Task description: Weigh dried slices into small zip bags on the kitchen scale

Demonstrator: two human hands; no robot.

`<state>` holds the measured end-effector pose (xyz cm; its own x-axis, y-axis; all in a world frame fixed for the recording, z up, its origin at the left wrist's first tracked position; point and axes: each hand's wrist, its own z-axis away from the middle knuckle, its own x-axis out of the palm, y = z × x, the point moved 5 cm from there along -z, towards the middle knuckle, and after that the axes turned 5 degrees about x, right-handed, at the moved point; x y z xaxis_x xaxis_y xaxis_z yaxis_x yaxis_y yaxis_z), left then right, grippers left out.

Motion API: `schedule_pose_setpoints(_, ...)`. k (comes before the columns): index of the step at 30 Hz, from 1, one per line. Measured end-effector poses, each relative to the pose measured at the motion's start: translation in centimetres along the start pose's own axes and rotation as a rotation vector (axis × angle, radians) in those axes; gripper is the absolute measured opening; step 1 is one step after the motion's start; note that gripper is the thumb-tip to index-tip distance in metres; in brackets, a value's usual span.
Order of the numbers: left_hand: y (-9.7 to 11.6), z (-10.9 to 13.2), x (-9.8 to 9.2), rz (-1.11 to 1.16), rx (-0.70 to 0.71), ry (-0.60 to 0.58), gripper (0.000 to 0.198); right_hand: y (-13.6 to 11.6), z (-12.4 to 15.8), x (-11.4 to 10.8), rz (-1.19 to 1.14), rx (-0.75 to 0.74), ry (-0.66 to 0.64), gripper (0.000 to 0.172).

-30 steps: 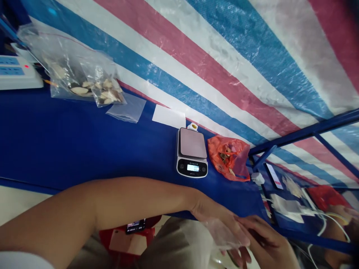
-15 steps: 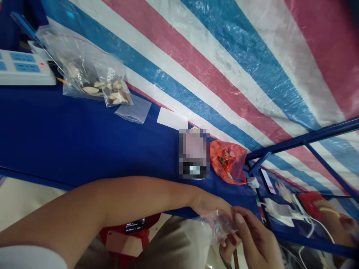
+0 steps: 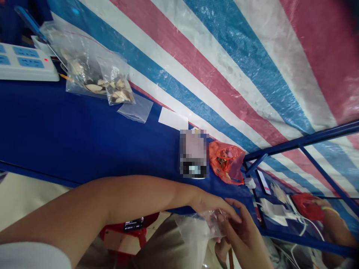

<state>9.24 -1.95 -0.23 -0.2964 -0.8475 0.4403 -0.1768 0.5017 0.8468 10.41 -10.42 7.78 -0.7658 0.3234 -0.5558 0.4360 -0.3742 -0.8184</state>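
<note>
A clear plastic bag hangs over my lap below the table edge. My left hand reaches across from the left and grips its upper part, with some fingers hidden behind the plastic. From the lower right, my right hand meets it, its thumb pressed on the bag's gathered edge and its index finger stretched up beside the left hand. What the bag holds, if anything, I cannot make out. Past my left wrist on the blue table stands a pixelated device, beside an open red plastic bag with brownish bits inside.
Zip bags of pale dried pieces, a flat clear bag and a white card line the back. A power strip lies far left. Beyond a blue frame, another person's hand touches a red bag.
My right hand has shifted left over the bag's edge, its index finger now raised. The other person's hand and red bag appear further left.
</note>
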Motion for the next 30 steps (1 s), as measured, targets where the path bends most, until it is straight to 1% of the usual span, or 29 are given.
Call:
schedule_pose_setpoints(2,-0.4,0.1,0.2,0.121,-0.171,-0.035,0.041,0.4,-0.1,-0.1,-0.064,0.044,-0.049,0.051)
schedule_pose_setpoints(3,-0.5,0.2,0.3,0.166,-0.213,-0.047,0.042,0.5,-0.2,-0.4,-0.071,0.05,-0.073,0.049)
schedule_pose_setpoints(5,-0.3,0.2,0.5,0.181,-0.203,-0.082,0.04,0.9,-0.4,-1.1,-0.051,0.059,-0.111,0.049)
schedule_pose_setpoints(8,-0.1,0.5,1.0,0.137,-0.177,-0.185,0.038,1.5,-0.6,-1.8,-0.012,0.07,-0.13,0.055)
schedule_pose_setpoints(10,-0.1,0.7,1.1,0.135,-0.185,-0.207,0.038,1.7,-0.5,-1.8,-0.011,0.085,-0.133,0.059)
schedule_pose_setpoints(12,-0.1,0.8,1.0,0.159,-0.208,-0.2,0.037,1.8,-0.3,-1.6,-0.023,0.111,-0.148,0.062)
schedule_pose_setpoints(14,-0.1,0.8,1.0,0.176,-0.229,-0.228,0.037,1.7,-0.2,-1.4,-0.04,0.127,-0.172,0.064)
schedule_pose_setpoints(19,0.3,0.7,1.2,0.144,-0.154,-0.327,0.037,1.1,0.0,-1.7,-0.067,0.071,-0.178,0.061)
schedule_pose_setpoints(23,-0.3,0.5,0.8,0.136,-0.124,-0.276,0.036,0.8,0.0,-1.4,-0.066,0.057,-0.19,0.063)
schedule_pose_setpoints(27,-1.5,0.4,0.5,0.172,-0.183,-0.211,0.04,0.4,0.1,-0.8,-0.048,0.046,-0.2,0.065)
schedule_pose_setpoints(30,-1.6,0.5,0.4,0.193,-0.217,-0.125,0.041,0.2,0.4,-0.4,0.005,0.041,-0.192,0.063)
